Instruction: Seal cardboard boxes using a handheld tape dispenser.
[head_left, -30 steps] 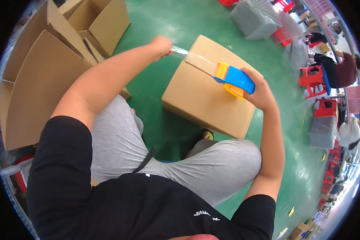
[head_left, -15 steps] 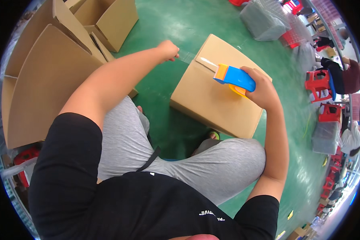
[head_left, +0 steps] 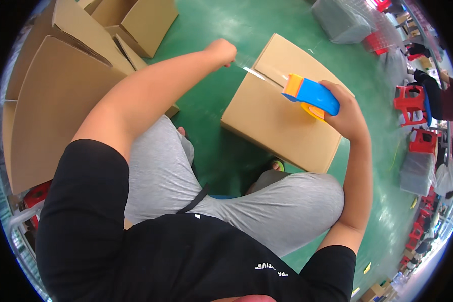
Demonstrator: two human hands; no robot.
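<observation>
A closed cardboard carton [head_left: 282, 126] stands on the floor in front of my knees, its top flaps meeting at a seam. My right hand [head_left: 348, 110] is wrapped round a blue and orange tape dispenser [head_left: 314, 95] above the carton's top. From its orange head a strip of clear packing tape [head_left: 255, 73] runs left along the seam and past the carton's left edge. At the far end of that strip, my left hand [head_left: 221, 52] is closed in a pinch, out beyond the carton. Its fingertips are partly hidden.
Large open cartons [head_left: 60, 116] stand close on my left, under my left arm. Red stools [head_left: 410, 104] and plastic-wrapped grey stacks [head_left: 345, 20] line the right side, where other people sit. The floor [head_left: 211, 20] is green.
The carton and both hands appear a little farther right and higher in the picture. Relative to the carton, the dispenser has shifted slightly right. The tape's glare now shows nearer the left edge.
</observation>
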